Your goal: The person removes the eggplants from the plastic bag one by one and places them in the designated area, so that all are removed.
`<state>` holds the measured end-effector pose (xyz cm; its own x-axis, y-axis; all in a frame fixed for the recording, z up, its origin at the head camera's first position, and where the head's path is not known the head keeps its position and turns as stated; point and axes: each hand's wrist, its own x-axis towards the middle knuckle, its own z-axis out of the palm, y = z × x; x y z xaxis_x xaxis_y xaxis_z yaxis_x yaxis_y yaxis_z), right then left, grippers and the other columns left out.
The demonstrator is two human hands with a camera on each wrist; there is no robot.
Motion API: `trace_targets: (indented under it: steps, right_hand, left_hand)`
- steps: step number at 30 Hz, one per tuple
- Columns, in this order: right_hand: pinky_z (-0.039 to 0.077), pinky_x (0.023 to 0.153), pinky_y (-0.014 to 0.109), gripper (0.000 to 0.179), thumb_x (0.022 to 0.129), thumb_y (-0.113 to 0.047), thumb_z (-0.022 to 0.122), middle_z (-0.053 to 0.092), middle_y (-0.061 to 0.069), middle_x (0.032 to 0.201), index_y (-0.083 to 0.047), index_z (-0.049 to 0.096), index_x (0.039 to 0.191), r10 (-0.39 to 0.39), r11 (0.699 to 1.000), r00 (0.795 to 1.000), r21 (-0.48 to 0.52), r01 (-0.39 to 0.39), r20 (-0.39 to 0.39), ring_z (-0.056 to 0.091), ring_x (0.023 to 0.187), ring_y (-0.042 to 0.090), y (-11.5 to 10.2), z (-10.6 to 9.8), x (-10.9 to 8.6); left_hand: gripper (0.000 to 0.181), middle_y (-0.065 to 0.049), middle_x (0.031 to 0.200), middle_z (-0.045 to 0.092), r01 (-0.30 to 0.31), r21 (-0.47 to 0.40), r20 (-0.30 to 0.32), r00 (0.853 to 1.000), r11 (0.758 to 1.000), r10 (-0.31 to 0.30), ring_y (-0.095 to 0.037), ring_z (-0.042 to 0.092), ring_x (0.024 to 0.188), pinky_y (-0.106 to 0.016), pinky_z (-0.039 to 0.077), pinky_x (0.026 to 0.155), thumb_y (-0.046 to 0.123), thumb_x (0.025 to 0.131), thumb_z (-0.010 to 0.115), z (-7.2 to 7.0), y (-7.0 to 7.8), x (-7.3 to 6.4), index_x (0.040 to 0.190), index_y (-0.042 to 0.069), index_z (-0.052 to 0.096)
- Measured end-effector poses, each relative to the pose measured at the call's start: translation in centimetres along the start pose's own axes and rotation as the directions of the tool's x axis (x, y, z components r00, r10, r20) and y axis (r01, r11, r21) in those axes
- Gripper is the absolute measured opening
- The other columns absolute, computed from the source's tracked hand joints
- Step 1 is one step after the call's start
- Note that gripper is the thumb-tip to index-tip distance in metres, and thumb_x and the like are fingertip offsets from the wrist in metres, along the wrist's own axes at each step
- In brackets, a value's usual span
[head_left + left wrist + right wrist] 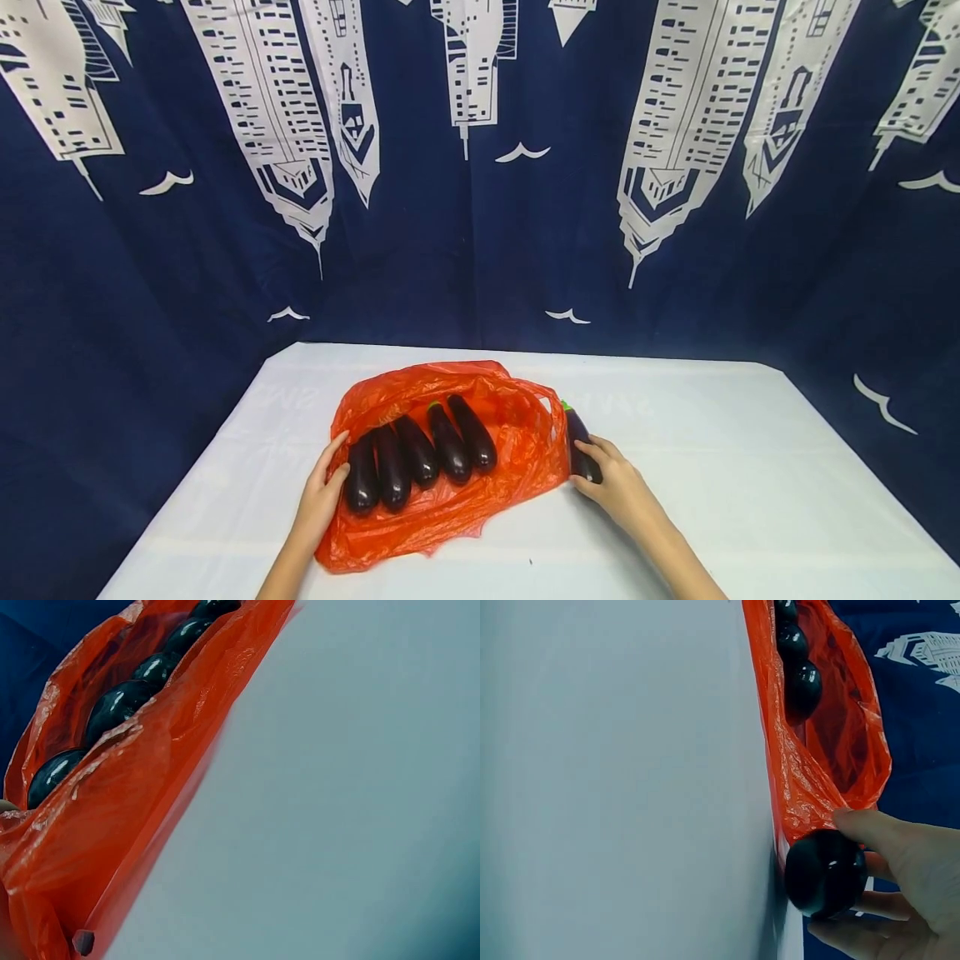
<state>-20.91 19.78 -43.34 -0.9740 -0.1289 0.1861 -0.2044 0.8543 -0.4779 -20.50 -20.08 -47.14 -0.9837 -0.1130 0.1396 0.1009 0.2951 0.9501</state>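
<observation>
A red plastic bag (525,450) lies spread open on the white table, with several dark purple eggplants (452,446) side by side in it. At the bag's left edge my left hand (317,500) holds the plastic beside the leftmost eggplant (362,479); only a bit of finger shows in the left wrist view. My right hand (621,487) grips a separate eggplant (580,450) by its sides, just outside the bag's right end. Its green stem end points away from me. In the right wrist view, thumb and fingers surround the rounded end of this eggplant (825,874).
The white table (720,467) extends to both sides of the bag and in front of it. Behind and around it hangs a dark blue cloth (472,250) printed with white buildings and birds. A small dark speck (530,561) marks the tabletop near the front.
</observation>
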Motion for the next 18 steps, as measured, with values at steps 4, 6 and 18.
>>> trace_targets:
  steps: [4,6,18]
  right_hand:
    - [0.042,0.091,0.055,0.054,0.078,-0.026,0.069,0.043,0.021,0.135,-0.005,0.053,0.125,0.007,1.0,1.0,-0.005,-0.007,0.022,0.045,0.119,0.044,-0.09,0.12,0.18]
    - [0.042,0.091,0.056,0.055,0.078,-0.027,0.069,0.043,0.022,0.134,-0.005,0.053,0.125,0.006,1.0,1.0,-0.019,-0.005,0.029,0.046,0.118,0.044,-0.19,0.17,0.2]
    - [0.044,0.075,0.065,0.056,0.078,-0.034,0.068,0.043,0.017,0.137,-0.017,0.051,0.128,0.042,0.99,0.998,-0.134,-0.037,0.038,0.047,0.118,0.041,-0.68,-0.32,0.17]
  left_hand:
    - [0.047,-0.018,0.147,0.026,-0.018,0.003,-0.006,1.0,1.0,0.018,-0.037,0.017,0.137,-0.062,0.014,0.107,0.01,0.093,0.042,-0.06,-0.02,0.1,0.14,0.01,0.033]
    - [0.047,-0.018,0.147,0.026,-0.02,0.003,-0.007,1.0,1.0,0.02,-0.037,0.017,0.137,-0.062,0.014,0.106,0.009,0.093,0.041,-0.14,-0.08,0.0,0.14,0.01,0.033]
    - [0.046,-0.018,0.147,0.026,-0.04,0.007,0.003,0.999,0.999,0.04,-0.037,0.019,0.136,-0.062,0.015,0.107,0.01,0.094,0.04,-0.01,-0.16,-0.07,0.14,0.011,0.033]
